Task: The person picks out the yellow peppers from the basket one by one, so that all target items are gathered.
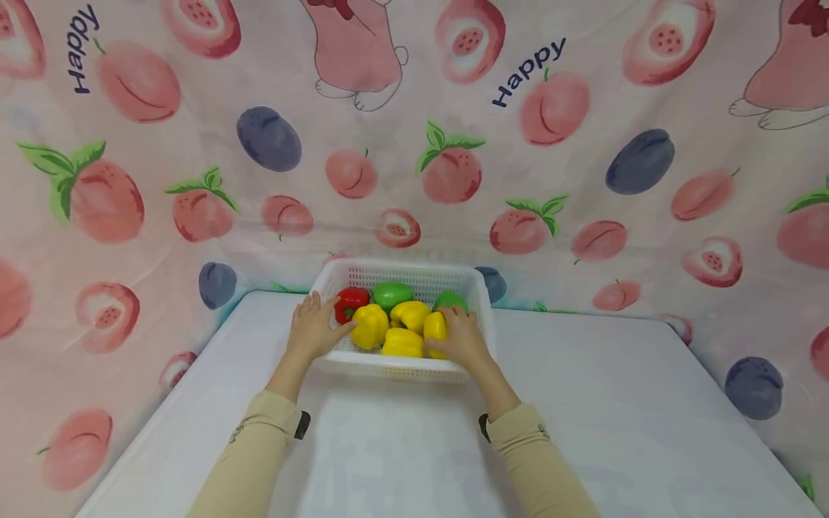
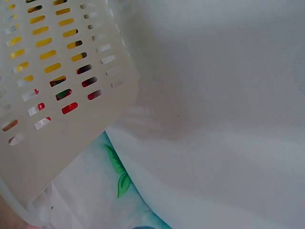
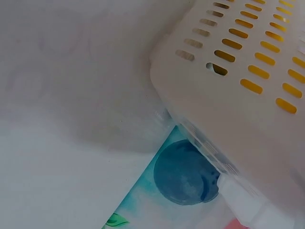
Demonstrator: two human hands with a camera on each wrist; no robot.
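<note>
A white perforated plastic basket (image 1: 401, 370) holds several peppers. My left hand (image 1: 312, 329) is over its left rim, fingers spread, with the thumb near a yellow bell pepper (image 1: 370, 327) and the fingers beside a red bell pepper (image 1: 352, 303). At the right side, my right hand (image 1: 463, 338) holds another yellow bell pepper (image 1: 435, 332) between thumb and fingers, still inside the basket. More yellow peppers (image 1: 403, 343) lie in the middle, with a green pepper (image 1: 392, 294) behind them and a green one (image 1: 450, 301) at the right. Both wrist views show the basket's outer wall (image 2: 95, 112), not the hands.
The basket stands on a white table (image 1: 401, 439) near its back edge. Behind and beside the table hangs a pink cloth (image 1: 388, 129) printed with fruit. In the right wrist view, a printed blue plum (image 3: 183, 174) shows past the table edge.
</note>
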